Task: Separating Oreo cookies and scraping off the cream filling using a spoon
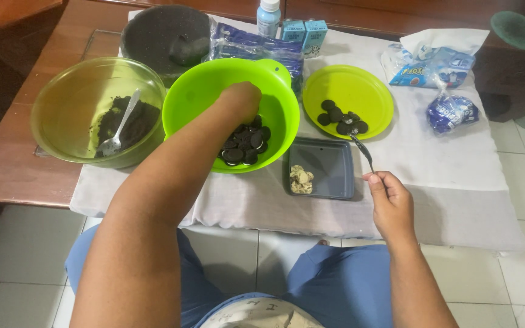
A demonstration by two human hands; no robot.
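Mid-process, judging by the layout: crumbs are already collected in the clear green bowl at 9 o'clock, cream scrapings in the grey tray, and split halves on the green plate at 1 o'clock. A pile of dark sandwich cookies is left in the lime bowl. The left hand is sunk among them; its closure cannot be told. A spoon is pinched by the right hand, tip toward the plate.

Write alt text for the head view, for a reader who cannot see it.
A seated person's left hand reaches into a bright green bowl of dark sandwich cookies while the right hand holds a spoon near a green plate of cookie halves. A grey tray holds scraped cream.
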